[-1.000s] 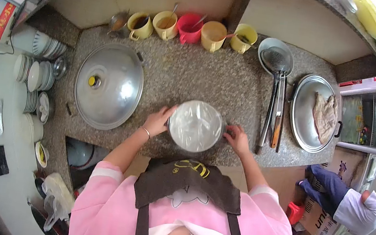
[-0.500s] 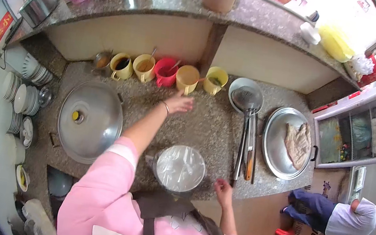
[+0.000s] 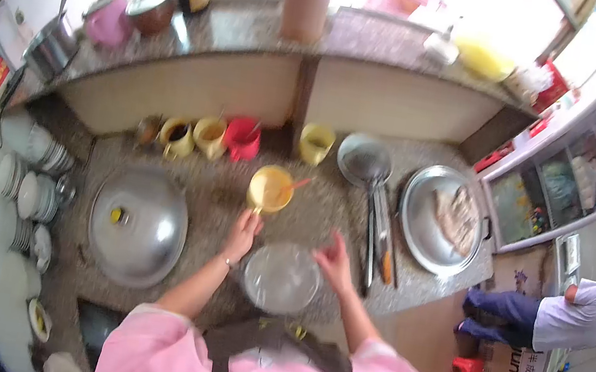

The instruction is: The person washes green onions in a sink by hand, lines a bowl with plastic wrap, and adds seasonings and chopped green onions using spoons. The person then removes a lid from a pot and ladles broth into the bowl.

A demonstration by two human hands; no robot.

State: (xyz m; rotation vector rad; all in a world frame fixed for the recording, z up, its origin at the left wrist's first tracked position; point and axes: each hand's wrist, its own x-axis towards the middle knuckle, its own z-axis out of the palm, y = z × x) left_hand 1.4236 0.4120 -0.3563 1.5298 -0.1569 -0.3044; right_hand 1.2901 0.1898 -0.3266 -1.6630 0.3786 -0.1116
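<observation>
My left hand (image 3: 244, 235) is closed on the handle of a yellow mug (image 3: 259, 197), which hangs over the counter with an orange-red spoon handle (image 3: 300, 184) poking out to its right. Just below, a round bowl (image 3: 282, 280) that looks lined with clear plastic sits near the counter's front edge. My right hand (image 3: 335, 263) is at the bowl's upper right, its fingers apart and nothing in them. Behind the held mug stand two more yellow mugs (image 3: 210, 137) and a red mug (image 3: 242, 139), with another yellow mug (image 3: 315, 145) to their right.
A large domed metal lid (image 3: 143, 240) lies on the left. To the right are strainers (image 3: 365, 161) with long handles and a metal lid (image 3: 415, 227) bearing a pale flat slab (image 3: 455, 219). Stacked bowls (image 3: 35, 193) line the left wall. A person (image 3: 571, 315) stands at the far right.
My left hand has taken the yellow mug from the row and drawn it back toward the bowl. My right hand has risen to the bowl's upper right side. The view has shifted slightly.
</observation>
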